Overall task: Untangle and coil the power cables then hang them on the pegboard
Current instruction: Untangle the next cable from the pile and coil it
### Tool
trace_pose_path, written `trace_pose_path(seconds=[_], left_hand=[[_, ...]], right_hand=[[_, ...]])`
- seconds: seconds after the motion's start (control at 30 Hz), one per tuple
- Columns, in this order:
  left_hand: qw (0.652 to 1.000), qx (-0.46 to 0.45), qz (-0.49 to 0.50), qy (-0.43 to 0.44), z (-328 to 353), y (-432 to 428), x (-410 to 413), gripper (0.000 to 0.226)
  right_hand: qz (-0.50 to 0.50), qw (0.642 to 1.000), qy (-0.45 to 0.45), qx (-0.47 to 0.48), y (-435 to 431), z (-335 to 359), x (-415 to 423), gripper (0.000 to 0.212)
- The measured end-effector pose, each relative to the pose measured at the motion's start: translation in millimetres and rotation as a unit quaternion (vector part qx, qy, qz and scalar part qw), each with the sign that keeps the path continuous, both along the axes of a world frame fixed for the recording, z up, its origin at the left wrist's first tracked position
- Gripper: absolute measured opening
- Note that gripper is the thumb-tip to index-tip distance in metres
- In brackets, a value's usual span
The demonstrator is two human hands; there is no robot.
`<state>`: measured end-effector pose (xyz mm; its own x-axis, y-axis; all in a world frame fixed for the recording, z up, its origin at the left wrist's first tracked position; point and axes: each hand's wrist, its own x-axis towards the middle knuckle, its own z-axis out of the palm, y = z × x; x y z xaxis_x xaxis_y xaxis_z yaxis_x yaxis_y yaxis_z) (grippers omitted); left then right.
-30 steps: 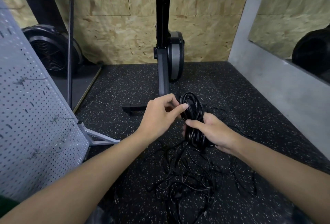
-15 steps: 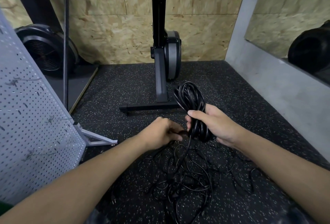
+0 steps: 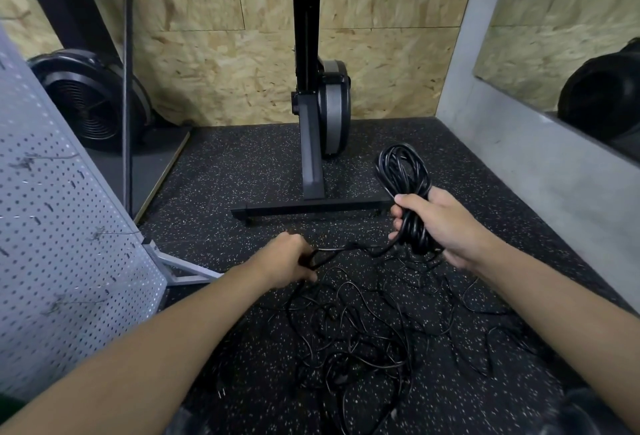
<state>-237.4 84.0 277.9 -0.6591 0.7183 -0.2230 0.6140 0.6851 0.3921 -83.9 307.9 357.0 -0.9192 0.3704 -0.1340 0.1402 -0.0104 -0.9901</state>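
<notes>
While gripping one coil [image 3: 401,171] upright in the right hand [image 3: 440,223], fingers curled fully round its lower half, holds one strand [image 3: 349,246] running from it in the left hand [image 3: 284,259], fist closed on the cable. Shows one loose tangle [image 3: 353,327] on the floor [image 3: 242,164] beneath both hands, and one pegboard [image 3: 62,244] at left, apart from it.

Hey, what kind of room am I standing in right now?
Likely a small home gym or workout corner: speckled rubber floor, a flywheel exercise machine standing by the chipboard wall, and a wall mirror on the right.
</notes>
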Motion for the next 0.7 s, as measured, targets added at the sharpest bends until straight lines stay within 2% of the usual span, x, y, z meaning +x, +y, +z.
trace_pose_path(seconds=[0.1, 0.27, 0.4, 0.47, 0.53, 0.6, 0.7], left_hand=[[1.000, -0.013, 0.012, 0.016, 0.0, 3.6, 0.5, 0.027], [0.992, 0.043, -0.023, -0.117, 2.9, -2.8, 3.2, 0.033], [0.976, 0.127, 0.085, -0.152, -3.4, -0.2, -2.4, 0.039], [0.975, 0.112, 0.101, -0.166, -10.1, 2.8, -2.1, 0.058], [0.986, 0.068, 0.048, -0.142, -8.5, 6.8, 5.3, 0.073], [0.987, 0.088, -0.037, -0.130, 0.2, 14.5, 19.6, 0.073], [0.968, 0.160, -0.113, -0.157, 17.6, 29.6, 43.2, 0.047]], right_hand=[[-0.003, 1.000, -0.005, 0.026, 3.4, 1.2, -0.6, 0.024], [0.032, 0.996, -0.019, 0.080, 1.8, 2.4, 4.9, 0.014], [0.053, 0.996, -0.029, 0.069, 0.6, 3.0, 6.6, 0.012], [0.054, 0.998, -0.016, 0.035, -2.7, 7.4, 5.9, 0.012], [0.059, 0.998, -0.002, -0.002, -7.4, 11.7, 5.7, 0.012], [0.073, 0.997, 0.007, -0.022, -11.5, 13.1, 5.3, 0.010], [0.078, 0.997, 0.019, -0.021, -15.6, 11.4, 3.9, 0.008]])
